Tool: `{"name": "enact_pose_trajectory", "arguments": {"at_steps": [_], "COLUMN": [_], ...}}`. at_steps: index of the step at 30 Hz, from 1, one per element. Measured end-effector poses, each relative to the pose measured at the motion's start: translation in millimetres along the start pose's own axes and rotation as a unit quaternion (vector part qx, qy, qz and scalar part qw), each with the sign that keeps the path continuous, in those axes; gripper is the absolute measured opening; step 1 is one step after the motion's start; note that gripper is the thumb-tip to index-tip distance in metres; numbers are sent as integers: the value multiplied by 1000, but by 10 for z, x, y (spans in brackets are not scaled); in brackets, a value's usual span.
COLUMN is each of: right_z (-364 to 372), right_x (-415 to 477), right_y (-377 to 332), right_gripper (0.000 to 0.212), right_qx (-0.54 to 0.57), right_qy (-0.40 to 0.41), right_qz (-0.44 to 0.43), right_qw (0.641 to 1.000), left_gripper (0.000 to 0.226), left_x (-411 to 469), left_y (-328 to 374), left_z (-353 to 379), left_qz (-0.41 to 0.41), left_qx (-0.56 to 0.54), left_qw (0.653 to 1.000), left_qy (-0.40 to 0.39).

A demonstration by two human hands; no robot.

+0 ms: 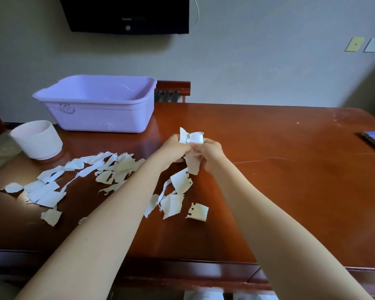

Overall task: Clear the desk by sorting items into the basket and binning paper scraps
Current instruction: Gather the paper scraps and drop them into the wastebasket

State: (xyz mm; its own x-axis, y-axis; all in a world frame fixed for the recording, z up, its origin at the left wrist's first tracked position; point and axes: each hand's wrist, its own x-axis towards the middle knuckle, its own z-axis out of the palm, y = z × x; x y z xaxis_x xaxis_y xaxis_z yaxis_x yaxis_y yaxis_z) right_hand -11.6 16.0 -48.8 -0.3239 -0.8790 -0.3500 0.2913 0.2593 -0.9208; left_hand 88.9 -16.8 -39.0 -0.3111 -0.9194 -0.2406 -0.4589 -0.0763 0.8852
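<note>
We grip a wad (192,137) of paper over the middle of the desk (268,169), left hand (174,148) and right hand (208,153) both curled round it. We should squeeze it compact, tucking in the hanging piece, before going to the bin (37,139) at the left. More scraps (108,167) lie beside it, near the basket (95,105)
</note>
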Motion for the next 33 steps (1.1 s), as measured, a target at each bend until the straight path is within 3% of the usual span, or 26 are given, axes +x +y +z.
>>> {"name": "enact_pose_trajectory", "arguments": {"at_steps": [3, 6, 8, 10, 11, 15, 21, 26, 28, 31, 33], "right_z": [-52, -154, -207, -202, -178, 14, 278, 326, 272, 89, 3], "right_x": [109, 220, 264, 214, 184, 130, 122, 41, 11, -20, -116], "right_y": [-16, -19, 5, -21, -47, -121, 0, -29, -81, -123, -123], "right_gripper": [29, 37, 45, 53, 55, 45, 24, 16, 15, 35, 15], "right_qx": [-81, -145, -212, -287, -318, -441, -520, -554, -552, -461, -391], "right_qy": [66, 82, 64, 33, 15, -23, 31, 22, 12, 13, 15], "right_qz": [-35, -45, -44, -50, -56, -95, -77, -67, -55, -15, -7], "right_qw": [994, 985, 974, 956, 946, 892, 850, 829, 832, 887, 920], "left_gripper": [48, 60, 77, 88, 86, 48, 41, 34, 40, 28, 29], "left_x": [-40, -164, -240, -307, -325, -307, -335, -374, -423, -584, -682], "left_y": [58, 108, 66, -28, -69, -171, -240, -159, -95, -3, 8], "left_z": [-53, -164, -220, -220, -212, -216, -229, -350, -423, -468, -448], "left_qz": [-10, -33, -38, -23, -13, 33, 75, 89, 96, 75, 62], "left_qx": [42, 110, 277, 428, 454, 394, 335, 347, 362, 389, 400], "left_qw": [999, 990, 947, 889, 879, 910, 933, 928, 917, 894, 883], "left_qy": [-2, -84, -159, -162, -146, -126, -106, -101, -142, -210, -237]}}
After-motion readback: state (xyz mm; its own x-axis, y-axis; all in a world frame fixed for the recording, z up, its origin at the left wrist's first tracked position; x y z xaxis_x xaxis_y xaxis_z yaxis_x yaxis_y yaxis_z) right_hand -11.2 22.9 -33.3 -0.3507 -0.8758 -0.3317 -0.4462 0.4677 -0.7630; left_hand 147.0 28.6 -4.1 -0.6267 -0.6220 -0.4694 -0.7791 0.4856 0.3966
